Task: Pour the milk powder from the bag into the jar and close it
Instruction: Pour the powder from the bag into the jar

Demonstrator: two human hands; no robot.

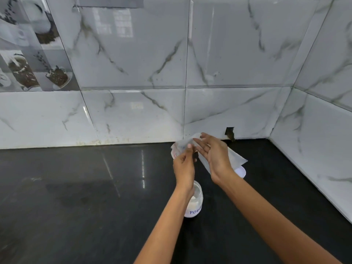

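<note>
A clear plastic bag (236,159) is held up above the black counter by both hands. My left hand (183,166) pinches its left part between thumb and fingers. My right hand (215,157) holds the bag's top edge, fingers spread over it. Below my left wrist stands an open glass jar (197,201) with white powder inside and a handwritten label; my forearm hides its left side. A white lid (241,171) lies on the counter behind my right wrist, partly covered by the bag.
The black polished counter (95,197) runs left and toward me. Marble-patterned wall tiles (133,115) rise behind it, and a side wall (314,149) closes the corner at right. A small dark hole (229,131) sits in the back tile.
</note>
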